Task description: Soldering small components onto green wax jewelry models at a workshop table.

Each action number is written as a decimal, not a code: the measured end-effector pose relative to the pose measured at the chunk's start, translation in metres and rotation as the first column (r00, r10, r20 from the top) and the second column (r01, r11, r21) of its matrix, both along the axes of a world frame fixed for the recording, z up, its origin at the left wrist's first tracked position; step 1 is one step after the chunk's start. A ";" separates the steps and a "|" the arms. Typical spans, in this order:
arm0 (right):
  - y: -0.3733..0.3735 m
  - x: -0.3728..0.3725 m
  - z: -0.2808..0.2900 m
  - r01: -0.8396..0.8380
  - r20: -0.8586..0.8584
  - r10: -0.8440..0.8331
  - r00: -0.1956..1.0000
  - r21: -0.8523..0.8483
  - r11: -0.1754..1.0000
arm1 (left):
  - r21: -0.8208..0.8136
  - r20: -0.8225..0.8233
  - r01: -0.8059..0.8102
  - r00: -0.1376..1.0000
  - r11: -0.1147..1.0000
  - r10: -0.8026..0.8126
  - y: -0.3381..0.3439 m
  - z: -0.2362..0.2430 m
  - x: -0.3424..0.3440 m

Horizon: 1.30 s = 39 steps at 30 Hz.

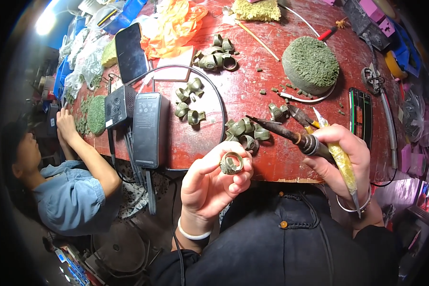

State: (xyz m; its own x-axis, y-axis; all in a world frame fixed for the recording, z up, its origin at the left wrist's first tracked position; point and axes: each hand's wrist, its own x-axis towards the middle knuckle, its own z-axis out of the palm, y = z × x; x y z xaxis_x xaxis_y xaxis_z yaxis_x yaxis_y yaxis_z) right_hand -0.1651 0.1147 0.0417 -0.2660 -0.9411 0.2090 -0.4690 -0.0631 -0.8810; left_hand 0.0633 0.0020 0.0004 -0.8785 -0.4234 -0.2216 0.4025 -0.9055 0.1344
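My left hand (202, 183) pinches a dark green wax ring (230, 168) between thumb and fingers, its opening facing up toward me. In my right hand (350, 145) is a soldering iron (312, 144), with its dark tip pointing left above the table's near edge. The same hand also grips a slim carving tool (343, 167) with a yellow-wrapped handle and pointed metal ends. The iron's tip stays apart from the held ring. Just beyond it lies a cluster of green rings (243, 127), partly hidden by the iron.
More rings (216, 58) lie on the red table (267, 164). A round, green crumb-topped block (312, 64) stands far right, near a phone (361, 114). A black power box (148, 128) and looping cable (222, 107) are left. Another person (76, 190) sits at the left.
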 end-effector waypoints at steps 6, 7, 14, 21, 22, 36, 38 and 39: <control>0.000 0.002 -0.001 -0.027 -0.015 0.027 1.000 -0.001 1.000 | 0.019 0.005 -0.003 1.000 1.000 0.003 -0.001 0.001 0.002; 0.000 0.001 -0.001 -0.025 -0.016 0.025 1.000 0.001 1.000 | 0.020 0.004 -0.002 1.000 1.000 0.002 -0.001 0.001 0.001; 0.005 -0.008 0.000 0.163 -0.213 -0.166 0.963 -0.033 0.986 | 0.083 0.001 -0.031 1.000 0.996 0.031 0.000 0.001 0.003; 0.010 -0.041 -0.009 0.413 -0.549 -0.431 0.716 -0.164 0.896 | -0.007 0.021 -0.045 0.999 0.999 0.045 0.002 0.004 0.000; 0.010 -0.046 -0.015 0.420 -0.555 -0.446 0.702 -0.183 0.889 | -0.037 0.043 -0.049 0.998 0.998 0.051 0.002 0.005 0.001; 0.014 -0.059 -0.019 0.418 -0.522 -0.426 0.739 -0.141 0.897 | -0.041 0.030 -0.049 0.998 0.998 0.050 0.005 0.002 -0.004; 0.014 -0.059 -0.019 0.428 -0.519 -0.442 0.731 -0.156 0.890 | -0.032 0.030 -0.048 0.998 0.998 0.049 0.006 0.002 -0.004; 0.013 -0.059 -0.019 0.425 -0.516 -0.438 0.736 -0.152 0.893 | -0.032 0.031 -0.048 0.998 0.998 0.049 0.006 0.001 -0.004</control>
